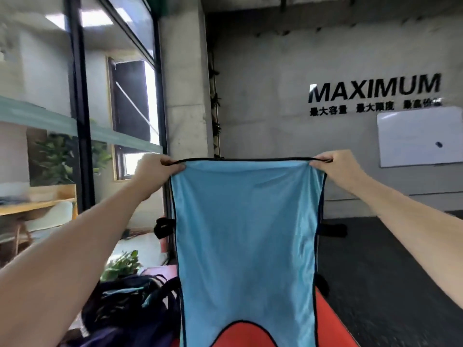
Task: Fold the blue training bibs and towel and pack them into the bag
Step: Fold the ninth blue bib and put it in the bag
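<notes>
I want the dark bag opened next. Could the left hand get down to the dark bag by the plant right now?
Probably not yet. The left hand pinches a top corner of the light blue black-trimmed fabric bib, held up with the right hand. The dark bag lies uncovered below.

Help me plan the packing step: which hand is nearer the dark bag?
Left. The left hand pinches the blue bib's top corner above the dark bag at lower left; the right hand pinches the opposite corner, across the bib from it.
</notes>
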Motion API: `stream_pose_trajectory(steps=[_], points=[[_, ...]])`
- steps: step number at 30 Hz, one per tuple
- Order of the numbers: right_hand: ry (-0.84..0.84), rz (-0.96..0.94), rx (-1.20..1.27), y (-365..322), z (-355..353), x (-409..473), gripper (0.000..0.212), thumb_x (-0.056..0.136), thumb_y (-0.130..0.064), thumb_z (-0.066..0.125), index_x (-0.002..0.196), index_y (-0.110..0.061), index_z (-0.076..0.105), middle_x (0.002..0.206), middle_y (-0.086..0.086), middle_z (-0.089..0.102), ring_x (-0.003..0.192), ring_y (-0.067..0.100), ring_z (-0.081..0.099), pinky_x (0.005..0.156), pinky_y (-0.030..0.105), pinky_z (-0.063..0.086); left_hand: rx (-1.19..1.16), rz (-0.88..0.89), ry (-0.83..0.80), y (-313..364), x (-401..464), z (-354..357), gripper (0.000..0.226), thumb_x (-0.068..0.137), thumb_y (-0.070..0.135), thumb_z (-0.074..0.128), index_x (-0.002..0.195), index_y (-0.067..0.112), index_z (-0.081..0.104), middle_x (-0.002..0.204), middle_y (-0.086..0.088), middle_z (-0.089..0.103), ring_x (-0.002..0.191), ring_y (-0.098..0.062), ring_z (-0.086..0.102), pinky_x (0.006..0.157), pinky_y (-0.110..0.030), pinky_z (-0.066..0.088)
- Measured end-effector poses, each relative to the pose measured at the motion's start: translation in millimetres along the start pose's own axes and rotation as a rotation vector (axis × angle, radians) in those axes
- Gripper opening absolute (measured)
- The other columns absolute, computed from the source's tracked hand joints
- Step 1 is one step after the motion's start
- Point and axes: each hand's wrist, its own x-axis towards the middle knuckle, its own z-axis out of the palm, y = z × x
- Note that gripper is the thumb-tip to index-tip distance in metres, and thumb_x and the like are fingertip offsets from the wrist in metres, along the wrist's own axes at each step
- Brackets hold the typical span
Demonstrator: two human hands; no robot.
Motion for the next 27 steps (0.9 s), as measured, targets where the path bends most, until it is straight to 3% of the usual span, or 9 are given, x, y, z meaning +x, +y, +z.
stream_pose_trajectory(steps=[5, 10, 14, 15, 18, 21, 24, 27], points=[[0.021, -0.014, 0.086, -25.2, -20.2, 9.6, 0.021, 0.086, -0.024, 0.078, 0.103, -0.012, 0.078, 0.093, -0.002, 0.075, 0.088, 0.011, 0.067, 0.085, 0.025, 0.051, -0.208, -0.04, -0.071, 21.2, 10.9, -26.8, 0.017, 0.075, 0.029, 0.088, 0.083, 0.016, 0.081, 0.09, -0.005, 0.078, 0.098, -0.028, 0.072, 0.098, -0.044, 0.055], [-0.038, 0.076, 0.161, -25.5, -22.7, 11.3, 0.03, 0.084, -0.035, 0.078, 0.106, -0.015, 0.078, 0.098, -0.004, 0.075, 0.093, 0.008, 0.066, 0.092, 0.029, 0.049, -0.366, -0.07, -0.158, 25.2, -1.0, -40.3, 0.036, 0.079, 0.026, 0.082, 0.099, -0.003, 0.075, 0.106, -0.02, 0.074, 0.093, -0.027, 0.07, 0.095, -0.041, 0.054], [-0.112, 0.133, 0.248, -22.8, -12.7, 5.3, 0.021, 0.094, -0.032, 0.068, 0.108, -0.019, 0.074, 0.096, -0.002, 0.075, 0.071, -0.002, 0.065, 0.072, 0.018, 0.048, -0.395, -0.136, -0.156, 9.6, -1.7, -41.5, 0.03, 0.087, 0.024, 0.076, 0.101, -0.002, 0.075, 0.116, -0.018, 0.072, 0.101, -0.027, 0.068, 0.104, -0.046, 0.051], [-0.139, 0.153, 0.296, -22.4, -9.8, 2.9, 0.014, 0.095, -0.028, 0.067, 0.104, -0.019, 0.074, 0.098, 0.0, 0.075, 0.074, -0.001, 0.066, 0.071, 0.017, 0.049, -0.399, -0.163, -0.152, 4.6, -1.3, -40.6, 0.029, 0.088, 0.023, 0.075, 0.102, -0.003, 0.074, 0.115, -0.017, 0.072, 0.104, -0.028, 0.068, 0.104, -0.046, 0.051], [-0.172, 0.165, 0.274, -16.5, -0.3, -1.5, 0.01, 0.091, -0.022, 0.073, 0.097, -0.017, 0.078, 0.1, -0.002, 0.077, 0.09, 0.007, 0.068, 0.074, 0.017, 0.052, -0.338, -0.205, -0.168, -12.3, -4.5, -35.2, 0.021, 0.084, 0.018, 0.079, 0.098, 0.002, 0.077, 0.103, -0.01, 0.077, 0.107, -0.03, 0.068, 0.098, -0.04, 0.055], [-0.206, 0.164, 0.169, -2.0, 14.7, -7.7, 0.014, 0.083, -0.026, 0.081, 0.095, -0.018, 0.081, 0.091, -0.006, 0.078, 0.09, 0.006, 0.069, 0.074, 0.015, 0.05, -0.137, -0.164, -0.176, -32.8, -16.5, -19.9, 0.01, 0.081, 0.019, 0.083, 0.088, 0.012, 0.08, 0.087, -0.007, 0.077, 0.082, -0.023, 0.067, 0.08, -0.034, 0.058], [-0.238, 0.183, 0.089, 21.3, 36.6, -20.5, 0.007, 0.081, -0.027, 0.083, 0.084, -0.02, 0.081, 0.081, -0.007, 0.077, 0.085, 0.011, 0.07, 0.078, 0.025, 0.053, -0.013, -0.154, -0.207, -61.2, -32.7, 4.5, 0.006, 0.08, 0.019, 0.083, 0.083, 0.015, 0.08, 0.075, -0.001, 0.076, 0.068, -0.016, 0.064, 0.06, -0.022, 0.052], [-0.273, 0.183, -0.064, 53.2, 62.9, -34.7, 0.01, 0.08, -0.03, 0.084, 0.078, -0.024, 0.077, 0.077, -0.008, 0.075, 0.081, 0.011, 0.068, 0.073, 0.029, 0.049, -0.004, -0.2, -0.244, -100.2, -43.0, 31.2, 0.01, 0.076, 0.017, 0.087, 0.082, 0.015, 0.08, 0.076, -0.003, 0.076, 0.07, -0.017, 0.065, 0.062, -0.027, 0.053]])
